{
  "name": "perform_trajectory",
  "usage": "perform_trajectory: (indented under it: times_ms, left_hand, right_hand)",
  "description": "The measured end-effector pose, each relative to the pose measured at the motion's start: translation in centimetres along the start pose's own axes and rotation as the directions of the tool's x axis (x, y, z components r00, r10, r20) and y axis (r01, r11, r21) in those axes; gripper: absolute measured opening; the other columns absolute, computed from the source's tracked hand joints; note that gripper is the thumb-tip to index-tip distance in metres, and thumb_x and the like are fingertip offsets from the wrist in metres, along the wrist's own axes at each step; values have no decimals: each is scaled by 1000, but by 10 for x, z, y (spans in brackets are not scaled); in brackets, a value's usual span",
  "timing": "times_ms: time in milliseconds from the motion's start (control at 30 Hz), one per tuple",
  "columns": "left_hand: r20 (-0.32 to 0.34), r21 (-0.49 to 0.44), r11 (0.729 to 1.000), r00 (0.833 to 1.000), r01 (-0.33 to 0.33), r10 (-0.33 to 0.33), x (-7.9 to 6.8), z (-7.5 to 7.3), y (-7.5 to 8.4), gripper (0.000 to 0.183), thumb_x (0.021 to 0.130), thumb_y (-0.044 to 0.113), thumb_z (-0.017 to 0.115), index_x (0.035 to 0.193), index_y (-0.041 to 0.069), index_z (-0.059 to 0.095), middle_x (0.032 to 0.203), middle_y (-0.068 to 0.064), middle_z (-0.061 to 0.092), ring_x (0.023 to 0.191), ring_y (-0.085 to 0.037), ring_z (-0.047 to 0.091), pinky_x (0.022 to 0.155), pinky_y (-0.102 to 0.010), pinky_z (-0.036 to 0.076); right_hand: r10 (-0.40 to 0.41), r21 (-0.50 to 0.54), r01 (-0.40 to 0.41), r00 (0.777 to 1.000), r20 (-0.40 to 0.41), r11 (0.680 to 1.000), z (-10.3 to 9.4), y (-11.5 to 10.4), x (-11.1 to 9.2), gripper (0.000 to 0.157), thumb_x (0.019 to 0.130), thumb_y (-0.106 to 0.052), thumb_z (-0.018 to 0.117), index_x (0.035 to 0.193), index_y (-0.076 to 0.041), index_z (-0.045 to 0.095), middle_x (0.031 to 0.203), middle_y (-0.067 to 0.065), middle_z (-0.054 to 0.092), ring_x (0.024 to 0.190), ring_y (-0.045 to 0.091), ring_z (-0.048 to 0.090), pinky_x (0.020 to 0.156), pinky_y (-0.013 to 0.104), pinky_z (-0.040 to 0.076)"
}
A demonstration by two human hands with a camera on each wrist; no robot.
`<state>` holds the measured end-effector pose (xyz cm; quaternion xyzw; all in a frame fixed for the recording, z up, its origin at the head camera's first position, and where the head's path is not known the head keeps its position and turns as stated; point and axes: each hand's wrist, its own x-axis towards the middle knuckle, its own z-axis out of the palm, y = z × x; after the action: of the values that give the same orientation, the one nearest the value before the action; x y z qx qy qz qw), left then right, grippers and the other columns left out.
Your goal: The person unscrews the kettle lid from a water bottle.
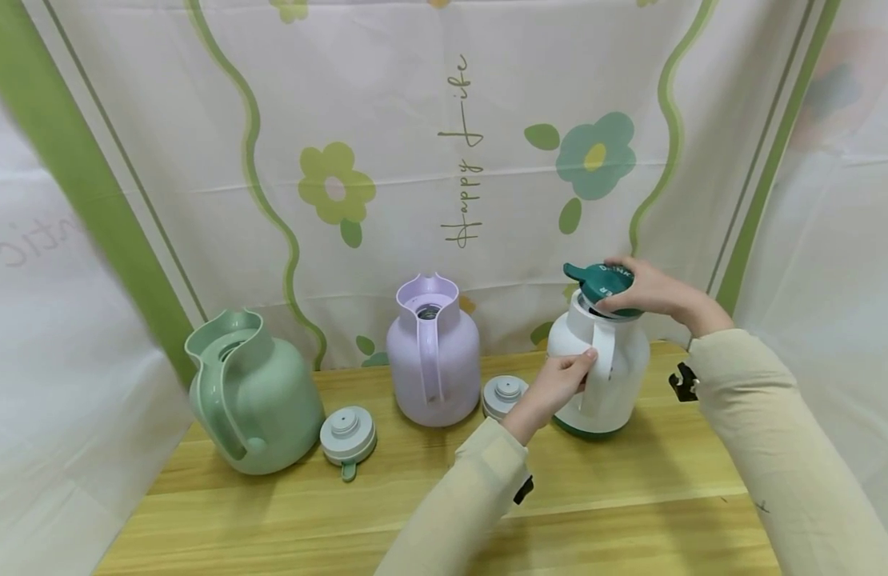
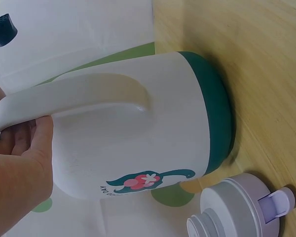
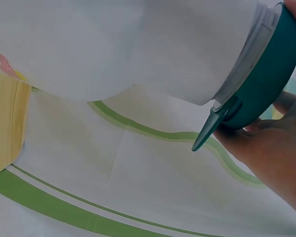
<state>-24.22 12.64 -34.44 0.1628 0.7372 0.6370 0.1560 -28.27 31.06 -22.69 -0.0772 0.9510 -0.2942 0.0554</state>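
Observation:
A white vacuum jug [image 1: 634,370] with a green base stands upright on the right of the table. Its handle [image 2: 79,96] is gripped near the top by my left hand [image 1: 555,384]. My right hand [image 1: 653,290] holds a dark green lid [image 1: 606,280] at the jug's mouth, fingers and thumb around the lid's edge. In the head view the lid sits tilted, with a dark gap below it. The right wrist view shows the lid's pale threaded part [image 3: 251,54] partly outside the neck. A lilac-rimmed grey lid [image 2: 246,205] lies beside the jug, partly behind my left hand in the head view.
Left of the white jug stands a lidless lilac jug [image 1: 451,360]. Farther left is a lidless green jug [image 1: 282,400], with a grey lid [image 1: 348,434] with a green tab beside it. All stand on a wooden table [image 1: 588,512] before a flowered curtain [image 1: 386,96].

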Motion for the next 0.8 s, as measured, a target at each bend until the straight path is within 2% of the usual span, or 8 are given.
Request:
perform_trajectory:
  times_ms: [267, 467, 667, 800]
  left_hand:
    - [-11, -4, 1000, 1000, 3, -3, 1, 0, 0, 47, 98, 45, 47, 121, 9, 65, 126, -4, 64, 114, -19, 63, 97, -34, 53]
    - [-11, 1, 1000, 1000, 7, -7, 0, 1, 0, 46, 98, 45, 47, 122, 9, 66, 126, -5, 64, 113, -20, 64, 98, -35, 53]
    - [-2, -5, 1000, 1000, -1, 1, 0, 0, 0, 47, 99, 44, 46, 122, 8, 65, 125, -6, 64, 113, -20, 64, 98, -34, 52]
    - [-9, -11, 1000, 1000, -6, 5, 1, 0, 0, 47, 99, 44, 46, 122, 7, 65, 125, -7, 64, 114, -21, 63, 98, -34, 52]
  right_hand:
    - [8, 1, -8, 1000, -24, 1000, -3, 1, -4, 98, 86, -40, 65, 153, -8, 3, 147, 39, 10, 121, 50, 29, 91, 59, 39]
    - [52, -44, -53, 998, -24, 998, -4, 4, -7, 104, 86, -52, 62, 153, -7, -3, 145, 41, 8, 119, 52, 30, 91, 63, 39]
    - [76, -3, -76, 995, -61, 997, -5, 6, -10, 104, 85, -53, 62, 153, -4, 0, 140, 39, 12, 117, 52, 31, 92, 64, 40]
    - [74, 27, -72, 993, -90, 997, -6, 8, -14, 104, 87, -52, 60, 152, -2, -3, 143, 39, 10, 121, 53, 29, 95, 68, 37]
